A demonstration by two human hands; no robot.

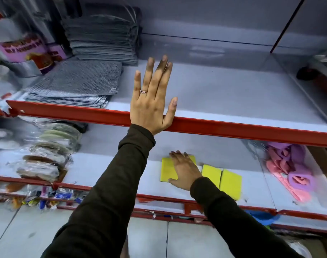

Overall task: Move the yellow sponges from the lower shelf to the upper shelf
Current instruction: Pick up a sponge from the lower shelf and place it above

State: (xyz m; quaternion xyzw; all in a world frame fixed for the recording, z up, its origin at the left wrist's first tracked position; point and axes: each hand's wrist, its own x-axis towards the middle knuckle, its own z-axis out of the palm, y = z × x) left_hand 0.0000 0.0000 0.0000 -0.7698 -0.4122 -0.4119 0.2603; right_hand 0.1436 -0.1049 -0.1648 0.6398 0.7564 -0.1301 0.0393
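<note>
Three yellow sponges lie in a row on the lower shelf [106, 168]. My right hand [185, 171] lies flat on the leftmost sponge [167, 170], fingers spread over its top, thumb at its front edge. The middle sponge [211, 174] and the right sponge [230, 183] lie untouched beside my wrist. My left hand [151, 101] is open with fingers straight, resting over the red front rail of the upper shelf [233, 94] and holding nothing.
Grey mesh cloths [78, 79] are stacked on the upper shelf's left, with a taller pile [103, 38] behind. Bagged scrub pads [49, 149] fill the lower shelf's left. Pink and purple plastic items [293, 170] lie at its right.
</note>
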